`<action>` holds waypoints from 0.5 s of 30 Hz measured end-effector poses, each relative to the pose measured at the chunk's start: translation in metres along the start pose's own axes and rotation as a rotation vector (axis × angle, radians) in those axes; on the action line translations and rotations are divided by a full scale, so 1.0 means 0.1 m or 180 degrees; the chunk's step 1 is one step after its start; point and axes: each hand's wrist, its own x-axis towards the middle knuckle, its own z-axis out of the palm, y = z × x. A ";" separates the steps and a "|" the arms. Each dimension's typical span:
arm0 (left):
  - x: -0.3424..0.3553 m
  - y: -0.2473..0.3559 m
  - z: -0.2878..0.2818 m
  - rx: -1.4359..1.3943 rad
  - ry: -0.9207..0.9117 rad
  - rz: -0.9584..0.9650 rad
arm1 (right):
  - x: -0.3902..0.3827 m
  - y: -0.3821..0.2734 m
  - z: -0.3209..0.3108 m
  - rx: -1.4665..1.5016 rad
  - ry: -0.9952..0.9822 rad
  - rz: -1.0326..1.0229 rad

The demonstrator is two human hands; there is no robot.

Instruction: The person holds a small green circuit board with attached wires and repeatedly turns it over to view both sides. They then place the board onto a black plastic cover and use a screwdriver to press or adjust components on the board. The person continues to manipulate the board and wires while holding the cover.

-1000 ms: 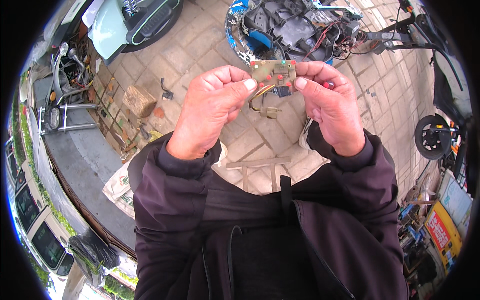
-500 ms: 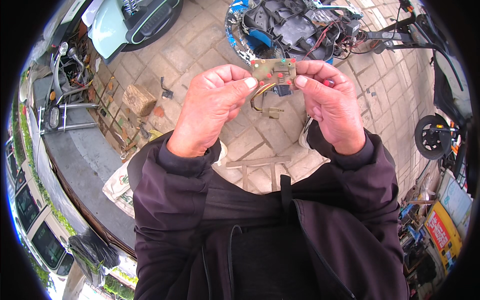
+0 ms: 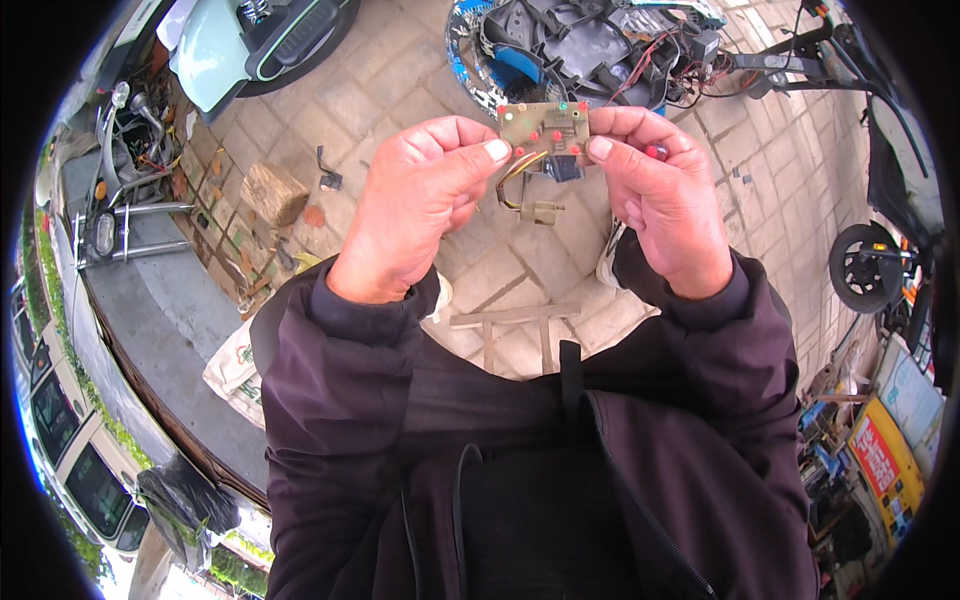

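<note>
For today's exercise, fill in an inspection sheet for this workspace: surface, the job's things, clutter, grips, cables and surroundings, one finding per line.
Surface: paved ground of stone tiles, no bench in use.
Job's things: small circuit board with red and green lamps, held up in the air.
Clutter: stone block and scraps by the kerb; metal frame below the hands.
Grips: left hand and right hand pinch the board's opposite edges.
Cables: short wires with a connector hang from the board.
Surroundings: opened scooter with loose wiring ahead; wheel at right.

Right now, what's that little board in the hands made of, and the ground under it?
The little board looks like stiff, matte greenish-tan circuit-board plastic, dotted with shiny red lights. The ground looks like dull grey stone or concrete paving, judging by its square joints.
</note>
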 end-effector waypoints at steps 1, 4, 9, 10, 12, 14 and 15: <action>0.01 0.00 -0.01 -0.0039 -0.0028 0.0001 | 0.00 0.00 0.00 -0.0011 0.0015 0.0006; 0.01 -0.01 -0.01 -0.0029 0.0005 0.0014 | 0.00 0.01 0.00 0.0018 0.0004 0.0009; 0.00 0.00 0.01 -0.0006 0.0021 0.0018 | 0.01 0.01 -0.01 0.0035 0.0002 0.0028; 0.00 0.00 0.01 0.0015 0.0041 0.0014 | 0.01 0.01 -0.01 0.0041 -0.0001 0.0031; 0.00 0.00 0.01 0.0015 0.0061 0.0007 | 0.01 0.01 -0.01 0.0048 0.0008 0.0044; 0.00 0.00 0.02 -0.0029 0.0058 0.0007 | 0.01 0.01 -0.01 0.0044 0.0030 0.0057; 0.00 0.01 0.02 -0.0009 0.0067 -0.0004 | 0.01 0.01 -0.01 0.0046 0.0021 0.0084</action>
